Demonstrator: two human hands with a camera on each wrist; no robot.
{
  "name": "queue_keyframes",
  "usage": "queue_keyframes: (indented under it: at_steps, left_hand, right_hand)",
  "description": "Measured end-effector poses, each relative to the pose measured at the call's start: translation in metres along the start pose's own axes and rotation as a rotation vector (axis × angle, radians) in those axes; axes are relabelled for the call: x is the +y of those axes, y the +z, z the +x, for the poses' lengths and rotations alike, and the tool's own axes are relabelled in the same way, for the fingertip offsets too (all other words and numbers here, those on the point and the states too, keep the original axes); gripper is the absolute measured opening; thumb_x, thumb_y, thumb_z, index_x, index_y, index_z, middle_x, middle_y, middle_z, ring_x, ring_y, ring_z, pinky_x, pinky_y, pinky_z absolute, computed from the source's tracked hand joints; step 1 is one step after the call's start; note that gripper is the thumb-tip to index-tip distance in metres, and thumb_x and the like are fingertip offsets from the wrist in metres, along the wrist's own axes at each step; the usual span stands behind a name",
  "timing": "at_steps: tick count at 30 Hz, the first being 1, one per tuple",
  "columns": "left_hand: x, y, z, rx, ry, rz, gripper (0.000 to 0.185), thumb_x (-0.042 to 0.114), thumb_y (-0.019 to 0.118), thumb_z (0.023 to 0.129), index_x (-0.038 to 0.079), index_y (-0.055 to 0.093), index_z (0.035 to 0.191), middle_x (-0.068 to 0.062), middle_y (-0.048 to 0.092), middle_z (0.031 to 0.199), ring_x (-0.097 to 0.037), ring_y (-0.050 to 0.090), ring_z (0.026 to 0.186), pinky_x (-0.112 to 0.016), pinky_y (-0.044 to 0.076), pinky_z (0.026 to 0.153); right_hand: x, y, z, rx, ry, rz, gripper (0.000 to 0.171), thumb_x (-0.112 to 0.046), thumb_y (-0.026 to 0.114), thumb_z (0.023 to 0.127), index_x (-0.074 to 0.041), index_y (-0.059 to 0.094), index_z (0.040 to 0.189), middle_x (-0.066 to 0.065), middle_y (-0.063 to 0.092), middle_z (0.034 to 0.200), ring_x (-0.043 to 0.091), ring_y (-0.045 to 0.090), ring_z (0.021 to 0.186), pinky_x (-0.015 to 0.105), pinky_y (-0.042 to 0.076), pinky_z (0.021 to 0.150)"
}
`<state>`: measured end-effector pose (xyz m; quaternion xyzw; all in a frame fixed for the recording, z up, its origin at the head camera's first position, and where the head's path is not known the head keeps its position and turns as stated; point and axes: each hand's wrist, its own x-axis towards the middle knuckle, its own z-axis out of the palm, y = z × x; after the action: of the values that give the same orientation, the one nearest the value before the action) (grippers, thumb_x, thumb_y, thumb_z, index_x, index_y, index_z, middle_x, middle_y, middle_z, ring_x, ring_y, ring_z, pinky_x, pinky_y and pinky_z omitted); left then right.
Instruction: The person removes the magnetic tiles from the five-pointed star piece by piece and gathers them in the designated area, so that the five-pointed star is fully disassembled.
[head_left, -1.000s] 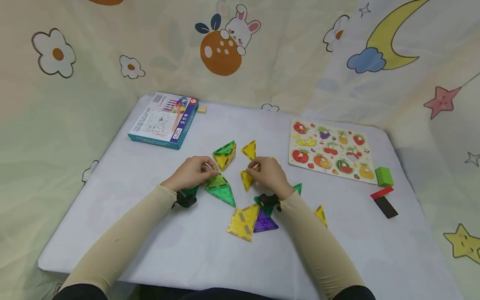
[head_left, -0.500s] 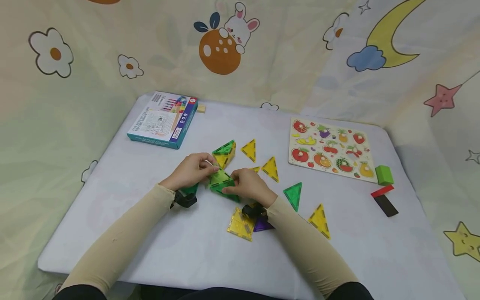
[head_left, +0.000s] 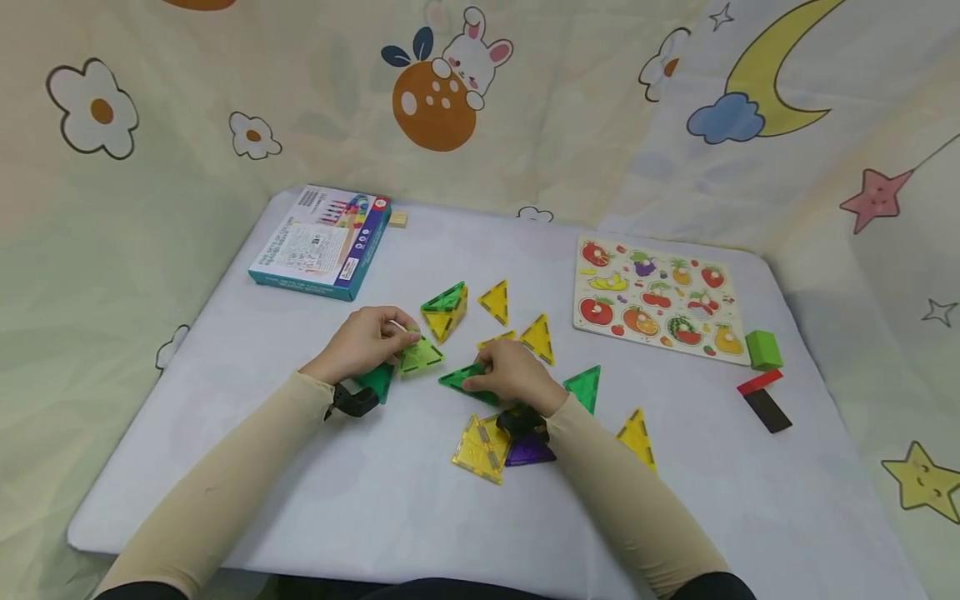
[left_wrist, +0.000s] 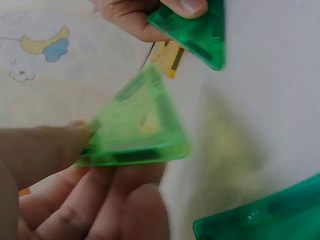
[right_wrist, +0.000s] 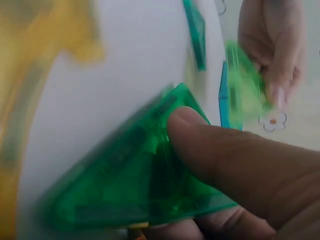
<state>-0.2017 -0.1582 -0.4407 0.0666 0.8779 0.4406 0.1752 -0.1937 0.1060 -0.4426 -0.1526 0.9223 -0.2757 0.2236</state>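
Note:
My left hand (head_left: 365,342) pinches a light green triangular magnetic tile (left_wrist: 135,120) between thumb and fingers, raised over the table. In my right hand (head_left: 515,372) a dark green triangular tile (right_wrist: 135,175) is gripped, thumb on its face, apart from the light green one. Another dark green tile (head_left: 378,382) lies beneath my left wrist. Just beyond the hands stands a green and yellow tile shape (head_left: 445,312). Near my right wrist lie a joined yellow tile piece (head_left: 477,454) and a purple tile (head_left: 531,452), partly covered by the wrist camera.
Loose yellow tiles (head_left: 538,339) and a green tile (head_left: 583,388) lie around the right hand. A fruit puzzle board (head_left: 660,300) is at the back right, beside a green block (head_left: 764,350). A flat box (head_left: 322,242) sits at the back left.
The light green and dark green tiles, joined earlier, are now separate. My right hand left a yellow tile, came to the dark green tile and drew it rightward; my left hand shifted slightly left.

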Motion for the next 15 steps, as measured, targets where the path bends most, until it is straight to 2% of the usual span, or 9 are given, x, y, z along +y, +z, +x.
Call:
queue_keyframes:
  at_steps: [3, 6, 11, 15]
  left_hand:
    - [-0.001, 0.003, -0.005, -0.089, 0.007, 0.054, 0.020, 0.031, 0.071, 0.099, 0.014, 0.073, 0.110, -0.003, 0.077, 0.089, -0.017, 0.068, 0.073, -0.031, 0.059, 0.069]
    - [-0.001, 0.011, -0.010, -0.157, 0.053, 0.124, 0.015, 0.028, 0.075, 0.096, 0.015, 0.076, 0.103, 0.000, 0.075, 0.081, -0.015, 0.065, 0.066, -0.031, 0.056, 0.064]
    - [0.003, 0.022, -0.014, -0.131, 0.167, 0.265, 0.010, 0.022, 0.081, 0.091, 0.015, 0.078, 0.096, 0.006, 0.072, 0.078, -0.010, 0.061, 0.069, -0.028, 0.053, 0.068]
    - [0.006, 0.025, -0.012, -0.095, 0.199, 0.326, 0.010, 0.022, 0.082, 0.089, 0.015, 0.078, 0.094, 0.007, 0.070, 0.078, -0.009, 0.060, 0.072, -0.027, 0.052, 0.070]
  right_hand:
    - [0.008, -0.006, -0.005, 0.028, 0.031, -0.013, 0.051, -0.036, 0.085, 0.087, -0.017, 0.045, 0.062, -0.005, 0.030, 0.057, 0.011, 0.034, 0.048, 0.025, 0.026, 0.049]
    - [0.014, -0.011, -0.009, 0.031, 0.064, -0.026, 0.047, -0.037, 0.086, 0.086, -0.015, 0.050, 0.064, -0.005, 0.030, 0.058, 0.012, 0.032, 0.052, 0.026, 0.024, 0.050]
    - [0.017, -0.014, -0.013, 0.034, 0.065, -0.079, 0.036, -0.038, 0.086, 0.085, -0.013, 0.062, 0.076, -0.004, 0.039, 0.061, 0.013, 0.039, 0.057, 0.027, 0.028, 0.053]
    - [0.016, -0.010, -0.012, 0.050, -0.004, -0.112, 0.028, -0.036, 0.087, 0.084, -0.015, 0.070, 0.090, -0.002, 0.053, 0.069, 0.015, 0.049, 0.064, 0.027, 0.037, 0.059]
